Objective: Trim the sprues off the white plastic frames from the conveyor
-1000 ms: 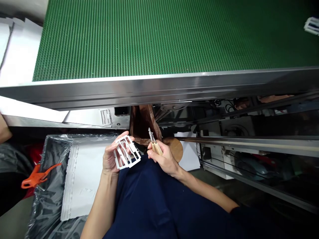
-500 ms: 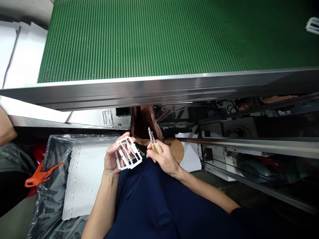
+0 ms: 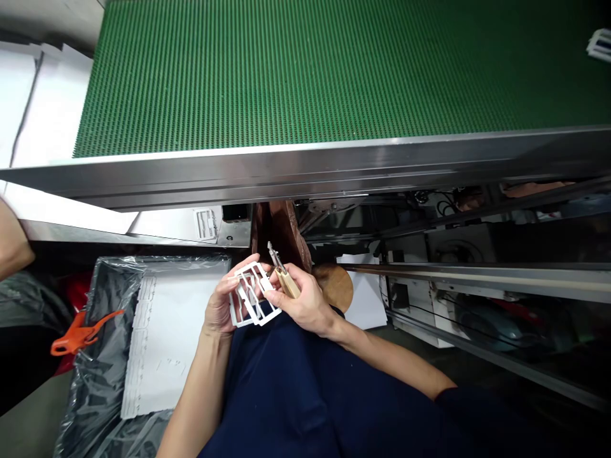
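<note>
Two thin white slotted plastic frames [image 3: 245,294], partly overlapping, are held in my left hand [image 3: 220,306] above my lap. The fingers of that hand curl round their left and upper edges. My right hand [image 3: 308,304] is closed on a pair of nippers [image 3: 287,282] with tan handles and a metal tip pointing up and left. Its thumb is close against the right side of the frames; whether it touches them I cannot tell. The nippers' jaws stand above the frames, clear of them.
A green ribbed conveyor belt [image 3: 296,76] with a metal edge [image 3: 305,166] runs across in front. To the left is a plastic-lined bin [image 3: 98,381] holding white sheets [image 3: 157,356], with an orange trigger-like tool [image 3: 79,337] at its side. Another slotted frame [image 3: 205,224] lies below the belt. A person's arm [image 3: 12,242] enters left.
My right hand has moved left with the nippers, up close to the white frames. My left hand and the frames have shifted slightly to the right.
</note>
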The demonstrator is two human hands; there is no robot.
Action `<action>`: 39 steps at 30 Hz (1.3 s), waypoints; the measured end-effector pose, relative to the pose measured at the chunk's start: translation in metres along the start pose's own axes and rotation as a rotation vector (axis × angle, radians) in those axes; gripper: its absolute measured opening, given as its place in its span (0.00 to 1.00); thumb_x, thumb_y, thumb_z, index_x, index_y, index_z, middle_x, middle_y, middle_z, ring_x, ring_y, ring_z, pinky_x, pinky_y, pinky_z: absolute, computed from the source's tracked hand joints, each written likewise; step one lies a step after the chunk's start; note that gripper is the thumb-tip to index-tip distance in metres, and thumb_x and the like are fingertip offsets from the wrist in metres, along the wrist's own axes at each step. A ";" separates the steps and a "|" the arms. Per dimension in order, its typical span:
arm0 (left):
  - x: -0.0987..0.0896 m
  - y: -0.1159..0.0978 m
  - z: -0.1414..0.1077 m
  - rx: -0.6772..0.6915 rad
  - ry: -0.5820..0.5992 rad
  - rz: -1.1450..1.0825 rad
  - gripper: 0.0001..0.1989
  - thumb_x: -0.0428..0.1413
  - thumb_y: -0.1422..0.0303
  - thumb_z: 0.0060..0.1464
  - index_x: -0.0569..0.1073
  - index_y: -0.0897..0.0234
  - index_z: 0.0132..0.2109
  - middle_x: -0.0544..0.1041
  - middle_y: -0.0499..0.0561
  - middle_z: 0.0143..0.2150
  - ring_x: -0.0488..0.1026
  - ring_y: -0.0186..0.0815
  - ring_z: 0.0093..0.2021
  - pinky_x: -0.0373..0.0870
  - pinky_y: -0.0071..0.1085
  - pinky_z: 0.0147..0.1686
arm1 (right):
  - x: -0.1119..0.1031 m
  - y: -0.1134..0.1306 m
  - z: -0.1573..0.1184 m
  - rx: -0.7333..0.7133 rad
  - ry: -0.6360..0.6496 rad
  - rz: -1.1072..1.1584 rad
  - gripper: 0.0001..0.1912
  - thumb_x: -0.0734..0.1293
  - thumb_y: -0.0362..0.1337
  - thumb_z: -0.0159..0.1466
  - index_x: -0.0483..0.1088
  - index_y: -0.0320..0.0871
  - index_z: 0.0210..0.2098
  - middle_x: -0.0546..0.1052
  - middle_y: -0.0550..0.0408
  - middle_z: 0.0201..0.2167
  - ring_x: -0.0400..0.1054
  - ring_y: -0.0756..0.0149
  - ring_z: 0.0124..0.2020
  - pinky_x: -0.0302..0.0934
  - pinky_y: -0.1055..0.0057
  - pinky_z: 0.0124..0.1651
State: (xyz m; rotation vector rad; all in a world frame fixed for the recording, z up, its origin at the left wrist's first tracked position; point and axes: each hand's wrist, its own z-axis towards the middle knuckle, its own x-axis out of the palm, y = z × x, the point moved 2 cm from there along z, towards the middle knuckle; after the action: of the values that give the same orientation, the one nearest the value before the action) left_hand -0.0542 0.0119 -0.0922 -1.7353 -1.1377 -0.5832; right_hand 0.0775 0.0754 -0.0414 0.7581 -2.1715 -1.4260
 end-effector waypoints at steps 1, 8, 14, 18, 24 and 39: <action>0.002 0.000 -0.002 -0.004 -0.025 0.034 0.19 0.58 0.67 0.48 0.73 0.65 0.50 0.77 0.54 0.43 0.71 0.33 0.29 0.72 0.27 0.32 | 0.000 0.000 -0.001 -0.017 -0.031 -0.023 0.11 0.67 0.37 0.54 0.63 0.41 0.33 0.69 0.59 0.27 0.63 0.74 0.26 0.61 0.76 0.30; 0.012 0.003 -0.031 -0.043 -0.339 0.458 0.11 0.60 0.65 0.49 0.75 0.65 0.40 0.76 0.50 0.28 0.70 0.30 0.24 0.65 0.20 0.21 | -0.009 -0.004 0.000 -0.110 -0.212 -0.137 0.09 0.65 0.36 0.55 0.62 0.42 0.34 0.67 0.59 0.26 0.62 0.73 0.26 0.62 0.76 0.31; 0.012 0.003 -0.039 0.011 -0.380 0.630 0.12 0.62 0.62 0.47 0.74 0.62 0.38 0.74 0.48 0.26 0.69 0.30 0.23 0.61 0.21 0.18 | -0.012 -0.003 0.002 -0.073 -0.205 -0.100 0.09 0.65 0.35 0.54 0.62 0.43 0.34 0.67 0.60 0.25 0.63 0.74 0.26 0.62 0.77 0.30; 0.011 0.001 -0.037 0.036 -0.357 0.710 0.11 0.60 0.61 0.49 0.74 0.61 0.39 0.73 0.47 0.25 0.65 0.28 0.20 0.56 0.22 0.16 | -0.012 -0.003 0.001 -0.075 -0.201 -0.123 0.09 0.65 0.35 0.54 0.62 0.43 0.34 0.66 0.59 0.26 0.63 0.73 0.27 0.62 0.76 0.32; 0.014 -0.005 -0.036 0.166 -0.313 0.950 0.09 0.58 0.60 0.51 0.74 0.60 0.36 0.72 0.47 0.25 0.67 0.32 0.26 0.64 0.26 0.28 | -0.012 -0.007 -0.001 -0.121 -0.181 -0.203 0.08 0.64 0.36 0.56 0.62 0.44 0.36 0.67 0.59 0.28 0.63 0.73 0.27 0.61 0.75 0.32; 0.017 -0.011 -0.039 0.166 -0.197 1.119 0.09 0.55 0.61 0.55 0.71 0.61 0.33 0.71 0.46 0.29 0.65 0.33 0.31 0.60 0.28 0.33 | -0.011 -0.007 -0.003 -0.191 -0.161 -0.364 0.09 0.64 0.37 0.57 0.63 0.43 0.37 0.71 0.57 0.30 0.67 0.70 0.32 0.63 0.75 0.35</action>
State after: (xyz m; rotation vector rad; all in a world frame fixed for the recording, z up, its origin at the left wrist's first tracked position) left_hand -0.0528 -0.0144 -0.0571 -1.9684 -0.1850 0.3640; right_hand 0.0898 0.0782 -0.0473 1.0366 -2.0429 -1.9048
